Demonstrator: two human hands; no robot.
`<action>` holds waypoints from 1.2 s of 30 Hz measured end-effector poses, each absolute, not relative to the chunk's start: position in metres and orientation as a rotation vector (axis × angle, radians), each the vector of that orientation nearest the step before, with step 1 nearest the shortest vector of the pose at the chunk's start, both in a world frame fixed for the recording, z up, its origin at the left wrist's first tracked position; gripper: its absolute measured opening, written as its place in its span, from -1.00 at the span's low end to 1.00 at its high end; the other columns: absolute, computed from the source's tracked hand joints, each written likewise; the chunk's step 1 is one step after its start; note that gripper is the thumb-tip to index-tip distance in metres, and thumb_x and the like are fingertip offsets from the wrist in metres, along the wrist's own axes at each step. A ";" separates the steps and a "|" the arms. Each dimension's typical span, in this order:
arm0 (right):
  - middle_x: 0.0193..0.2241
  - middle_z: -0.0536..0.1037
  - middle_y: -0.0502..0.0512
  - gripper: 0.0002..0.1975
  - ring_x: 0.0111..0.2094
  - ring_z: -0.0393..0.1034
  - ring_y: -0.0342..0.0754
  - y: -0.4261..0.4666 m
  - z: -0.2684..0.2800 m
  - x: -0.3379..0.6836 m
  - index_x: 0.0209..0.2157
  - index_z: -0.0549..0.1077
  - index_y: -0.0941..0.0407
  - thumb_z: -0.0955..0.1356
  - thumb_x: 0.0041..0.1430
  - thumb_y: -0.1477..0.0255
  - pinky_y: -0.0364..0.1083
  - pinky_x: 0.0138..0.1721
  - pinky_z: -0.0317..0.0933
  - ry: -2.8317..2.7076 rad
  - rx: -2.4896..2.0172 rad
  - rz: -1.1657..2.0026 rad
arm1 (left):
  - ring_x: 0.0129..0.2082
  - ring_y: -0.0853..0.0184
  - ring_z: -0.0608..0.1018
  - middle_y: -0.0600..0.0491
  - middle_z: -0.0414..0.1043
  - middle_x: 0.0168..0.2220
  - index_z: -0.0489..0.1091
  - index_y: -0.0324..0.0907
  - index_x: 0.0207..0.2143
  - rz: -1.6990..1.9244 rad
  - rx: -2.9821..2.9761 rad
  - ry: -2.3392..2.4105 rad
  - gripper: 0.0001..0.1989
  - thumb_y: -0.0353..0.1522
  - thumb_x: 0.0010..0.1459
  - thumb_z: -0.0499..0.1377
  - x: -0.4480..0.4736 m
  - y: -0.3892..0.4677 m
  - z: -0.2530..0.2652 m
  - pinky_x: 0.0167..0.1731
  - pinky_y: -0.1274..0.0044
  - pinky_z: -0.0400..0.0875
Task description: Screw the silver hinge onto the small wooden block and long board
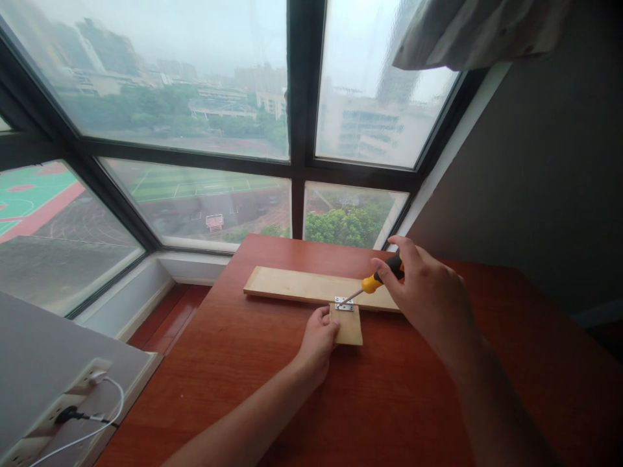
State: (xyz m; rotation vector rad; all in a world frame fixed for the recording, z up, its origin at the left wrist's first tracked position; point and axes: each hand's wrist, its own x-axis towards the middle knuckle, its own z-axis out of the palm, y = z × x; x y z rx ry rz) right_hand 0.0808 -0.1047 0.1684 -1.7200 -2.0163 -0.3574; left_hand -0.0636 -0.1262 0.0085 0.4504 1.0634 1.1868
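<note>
My right hand [428, 285] is closed around the black and yellow handle of a screwdriver [372, 283]. The screwdriver slants down to the left, its tip at a small metal hinge [344, 303]. That hinge lies across the joint between a long pale wooden board [292, 283] and a small wooden piece [348, 329]. My left hand [318, 340] grips the small piece by its left edge, thumb on top. Whether a screw sits under the tip is too small to tell.
Everything rests on a reddish-brown table [253, 389]. Behind it stand dark-framed windows [302, 172]. At the lower left, a wall socket strip [63, 408] holds plugs and a white cable [119, 402]. A curtain [477, 32] hangs at the upper right.
</note>
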 end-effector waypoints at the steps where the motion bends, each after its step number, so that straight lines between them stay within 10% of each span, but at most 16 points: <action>1: -0.16 0.55 0.15 -0.61 -0.27 0.48 0.13 -0.104 0.168 0.082 0.05 0.32 0.08 0.26 0.25 0.20 0.01 -0.37 0.29 -2.020 -1.672 -0.291 | -0.39 0.34 0.56 -0.11 0.55 -0.27 0.36 -0.28 -0.17 1.188 0.446 1.066 -0.69 -0.51 -0.03 0.24 -0.063 -0.126 0.008 -0.36 0.55 0.43; 7: 0.08 0.36 0.15 -0.45 -0.02 0.36 0.00 -0.107 0.170 0.083 0.15 0.20 0.04 0.26 0.09 0.54 -0.05 -0.06 0.30 -2.108 -1.250 0.116 | -0.35 0.31 0.57 -0.12 0.54 -0.23 0.35 -0.27 -0.16 1.191 0.445 1.052 -0.70 -0.52 -0.01 0.21 -0.063 -0.126 0.007 -0.33 0.54 0.44; 14: -0.08 0.50 0.19 -0.51 -0.25 0.47 0.17 -0.105 0.168 0.077 0.15 0.24 0.05 0.27 0.22 0.20 0.08 -0.35 0.34 -2.002 -1.640 -0.266 | -0.39 0.34 0.56 -0.10 0.55 -0.25 0.35 -0.27 -0.17 1.188 0.430 1.058 -0.70 -0.54 -0.03 0.20 -0.063 -0.126 0.008 -0.34 0.55 0.44; 23: 0.07 0.35 0.20 -0.50 0.03 0.33 0.07 -0.104 0.163 0.080 0.11 0.24 0.06 0.27 0.09 0.52 0.04 0.02 0.26 -1.995 -1.236 0.025 | -0.35 0.31 0.58 -0.11 0.55 -0.24 0.36 -0.26 -0.16 1.180 0.445 1.055 -0.68 -0.51 -0.03 0.23 -0.063 -0.126 0.008 -0.33 0.56 0.45; 36: 0.14 0.28 0.16 -0.59 -0.08 0.43 -0.02 -0.097 0.164 0.080 0.12 0.27 -0.01 0.21 0.24 0.46 0.05 0.00 0.32 -1.882 -1.166 0.185 | -0.38 0.32 0.55 -0.08 0.53 -0.27 0.35 -0.25 -0.17 1.171 0.437 1.073 -0.67 -0.51 -0.05 0.22 -0.063 -0.127 0.012 -0.36 0.54 0.44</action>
